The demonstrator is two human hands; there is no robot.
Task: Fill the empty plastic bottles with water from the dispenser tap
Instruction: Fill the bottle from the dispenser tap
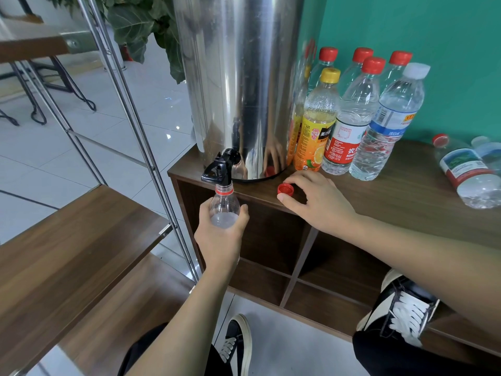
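L hand (221, 234) grips clear bottle (225, 206), mouth just under black tap (218, 169) of steel dispenser (238, 77). R hand (314, 202), fingers curled, pinches red cap (285, 189) on desk (406, 191), at 3 o'clock of tap. Capped bottles (357, 118) stand at 1 o'clock.

Black trousers (393, 354), black white-laced sneakers (404, 308)
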